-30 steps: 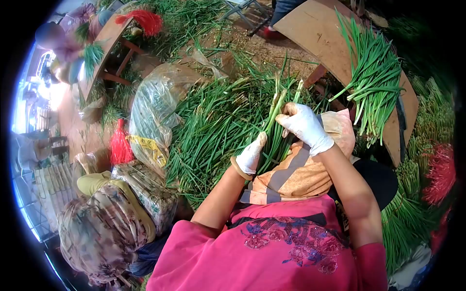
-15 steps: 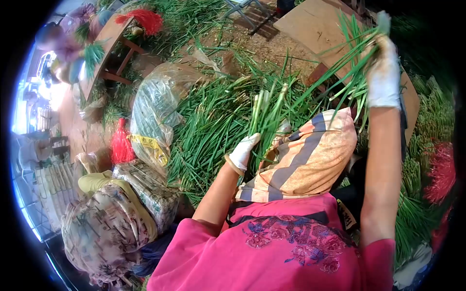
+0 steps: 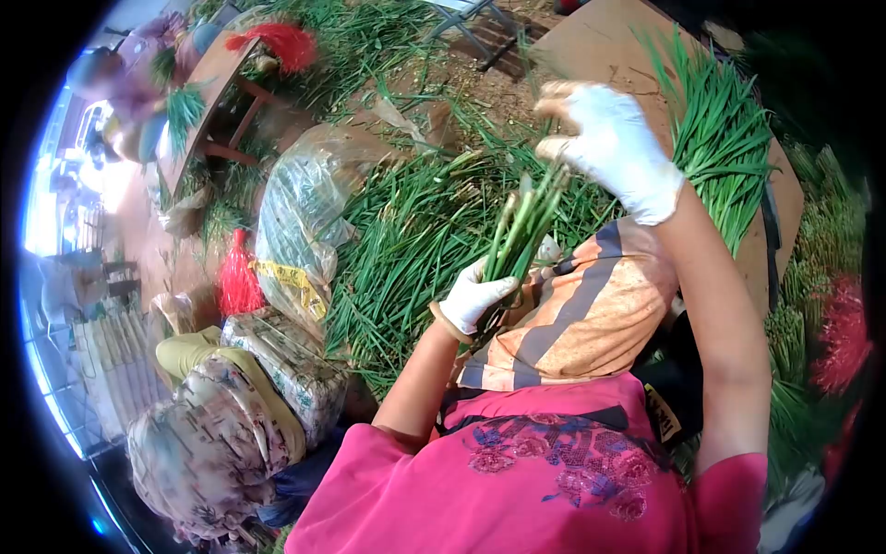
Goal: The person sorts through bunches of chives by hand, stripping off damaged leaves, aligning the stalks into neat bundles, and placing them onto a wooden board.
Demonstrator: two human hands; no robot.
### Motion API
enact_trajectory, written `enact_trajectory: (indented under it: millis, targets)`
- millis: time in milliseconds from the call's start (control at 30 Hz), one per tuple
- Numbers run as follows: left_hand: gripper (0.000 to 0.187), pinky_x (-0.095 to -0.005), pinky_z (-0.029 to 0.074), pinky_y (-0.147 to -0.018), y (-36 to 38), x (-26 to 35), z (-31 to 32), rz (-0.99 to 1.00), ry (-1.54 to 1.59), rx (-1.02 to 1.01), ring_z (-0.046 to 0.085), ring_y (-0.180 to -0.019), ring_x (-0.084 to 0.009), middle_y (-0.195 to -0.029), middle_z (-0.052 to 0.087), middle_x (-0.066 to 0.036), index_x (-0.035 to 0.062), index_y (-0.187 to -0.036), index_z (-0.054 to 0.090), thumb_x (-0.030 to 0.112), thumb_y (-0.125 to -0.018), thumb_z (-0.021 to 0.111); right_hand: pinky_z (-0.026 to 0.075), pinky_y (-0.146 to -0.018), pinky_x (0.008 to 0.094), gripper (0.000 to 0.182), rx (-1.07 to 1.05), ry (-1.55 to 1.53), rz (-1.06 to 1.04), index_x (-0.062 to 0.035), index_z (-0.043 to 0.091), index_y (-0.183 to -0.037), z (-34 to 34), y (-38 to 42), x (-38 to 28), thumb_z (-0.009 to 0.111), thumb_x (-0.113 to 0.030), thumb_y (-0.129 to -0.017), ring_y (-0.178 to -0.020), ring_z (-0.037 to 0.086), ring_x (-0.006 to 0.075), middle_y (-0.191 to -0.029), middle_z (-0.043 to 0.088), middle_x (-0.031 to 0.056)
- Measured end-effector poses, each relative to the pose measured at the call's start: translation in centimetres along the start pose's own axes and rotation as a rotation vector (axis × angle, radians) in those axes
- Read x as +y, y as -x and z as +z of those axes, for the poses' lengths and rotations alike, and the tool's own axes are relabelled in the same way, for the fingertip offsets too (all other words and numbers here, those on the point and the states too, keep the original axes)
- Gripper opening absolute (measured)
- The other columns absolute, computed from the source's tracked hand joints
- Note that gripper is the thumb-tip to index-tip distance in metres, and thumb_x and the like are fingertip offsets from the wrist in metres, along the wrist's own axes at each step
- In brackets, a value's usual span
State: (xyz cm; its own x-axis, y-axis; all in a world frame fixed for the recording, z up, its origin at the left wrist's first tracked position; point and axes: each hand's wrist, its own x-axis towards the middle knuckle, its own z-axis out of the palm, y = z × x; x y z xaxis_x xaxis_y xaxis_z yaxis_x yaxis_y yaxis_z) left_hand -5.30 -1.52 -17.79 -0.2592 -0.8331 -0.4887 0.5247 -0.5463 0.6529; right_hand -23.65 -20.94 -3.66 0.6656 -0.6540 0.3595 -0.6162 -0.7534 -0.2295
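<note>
My left hand (image 3: 475, 294), in a white glove, is closed around a bundle of green stalks (image 3: 519, 226), pale ends pointing up. My right hand (image 3: 604, 138), gloved in white with bare fingertips, is raised just above and right of that bundle. Its fingers are apart and slightly bent, with nothing seen between them. A large heap of loose green stalks (image 3: 397, 249) lies on plastic in front of me. On the brown board (image 3: 591, 46) to the right rests a bunch of green stalks (image 3: 724, 138).
A clear plastic bag (image 3: 300, 203) lies left of the heap. A co-worker (image 3: 212, 443) in patterned clothing is at the lower left, near a red tassel-like bundle (image 3: 240, 277). Other people (image 3: 138, 74) are at a curved table (image 3: 198, 111). More stalks and red strands (image 3: 842, 332) are at the right.
My right hand has moved left from the board toward the held bundle and let go of its stalks, which now lie on the board. My left hand still grips its bundle.
</note>
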Motion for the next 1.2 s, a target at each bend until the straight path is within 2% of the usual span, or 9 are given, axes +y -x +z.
enact_trajectory:
  millis: [167,300,400,600,700,867,1033,1100,1200]
  targets:
    - [0.046,-0.0253,0.048,-0.078,0.6,0.4,1.1,-0.047,-0.147,-0.031,0.059,-0.088,-0.0107,-0.106,0.063,-0.003,0.0026,-0.124,0.054,0.004,-0.081,0.07,0.05,-0.078,0.0397,0.026,-1.007,-0.146,0.087,-0.0115,0.072,-0.093,0.3,-1.3,-1.7,0.068,-0.024,-0.07,-0.082,0.065,0.0303,-0.084,0.068,0.0134]
    - [0.047,-0.025,0.047,-0.077,1.0,-0.3,-0.1,-0.126,-0.02,-0.078,0.059,-0.089,-0.0113,-0.107,0.063,-0.003,0.0037,-0.124,0.054,0.006,-0.081,0.07,0.05,-0.071,0.0303,0.015,-0.04,-0.278,-0.162,-0.0105,0.068,-0.088,-0.5,-2.0,3.4,0.063,-0.02,-0.079,-0.077,0.062,0.0219,-0.082,0.064,0.0053]
    - [0.048,-0.0268,0.048,-0.077,1.6,-0.2,-1.1,-0.111,0.031,-0.033,0.061,-0.089,-0.0128,-0.108,0.063,-0.003,0.0044,-0.124,0.055,0.011,-0.079,0.071,0.051,-0.07,0.0265,0.03,0.479,-0.997,0.594,-0.0066,0.063,-0.111,-4.9,-3.5,9.5,0.065,-0.018,-0.083,-0.081,0.061,0.0123,-0.101,0.063,0.0043]
    - [0.064,-0.0293,0.044,-0.091,0.9,0.1,-1.7,-0.094,0.056,-0.04,0.057,-0.107,-0.0156,-0.123,0.059,-0.007,0.0024,-0.132,0.049,0.02,-0.076,0.074,0.05,-0.08,0.0296,0.061,-0.382,-0.596,0.499,-0.0059,0.048,-0.133,2.5,2.7,0.8,0.07,-0.019,-0.078,-0.086,0.064,0.0149,-0.113,0.063,0.0074]
    - [0.06,-0.027,0.043,-0.09,0.2,0.1,-1.3,-0.019,-0.103,-0.033,0.057,-0.103,-0.0127,-0.121,0.06,-0.006,0.0023,-0.128,0.053,0.02,-0.075,0.075,0.051,-0.074,0.03,0.042,-0.735,-0.683,0.493,-0.0009,0.06,-0.115,3.4,3.2,-1.5,0.068,-0.02,-0.079,-0.078,0.065,0.0146,-0.09,0.068,0.0071]
    - [0.055,-0.0261,0.048,-0.08,1.3,-0.2,-2.1,-0.002,-0.046,0.067,0.061,-0.088,-0.0119,-0.115,0.063,-0.006,0.0015,-0.126,0.055,0.015,-0.076,0.073,0.045,-0.053,0.0243,0.018,0.306,-1.481,0.556,-0.003,0.066,-0.086,-1.9,0.2,5.7,0.053,-0.015,-0.088,-0.061,0.06,0.0117,-0.071,0.065,0.0055]
    - [0.052,-0.0238,0.047,-0.076,0.9,-0.5,-1.8,-0.024,-0.023,0.028,0.06,-0.085,-0.0091,-0.111,0.065,-0.003,0.0018,-0.125,0.056,0.013,-0.077,0.073,0.05,-0.078,0.0315,0.05,-0.448,-0.171,0.231,-0.0052,0.065,-0.111,2.7,4.0,4.1,0.063,-0.045,-0.081,-0.085,0.067,0.0239,-0.102,0.068,0.0145]
    - [0.047,-0.0219,0.046,-0.073,0.7,-0.3,-0.5,0.011,-0.064,0.056,0.059,-0.083,-0.0085,-0.108,0.065,-0.003,0.0019,-0.122,0.058,0.013,-0.078,0.072,0.048,-0.064,0.027,0.038,-0.602,-1.003,0.814,0.0001,0.064,-0.104,3.3,4.0,-0.6,0.066,-0.033,-0.085,-0.069,0.061,0.0118,-0.091,0.069,0.007]
    - [0.038,-0.0236,0.046,-0.075,0.7,-0.5,1.1,0.109,-0.053,0.041,0.057,-0.082,-0.0082,-0.104,0.065,-0.004,0.0012,-0.115,0.06,0.009,-0.079,0.07,0.039,-0.046,0.0205,0.018,-0.343,-1.016,0.828,-0.0034,0.065,-0.089,3.6,2.8,-3.1,0.068,-0.021,-0.084,-0.052,0.05,0.0051,-0.072,0.065,0.0013]
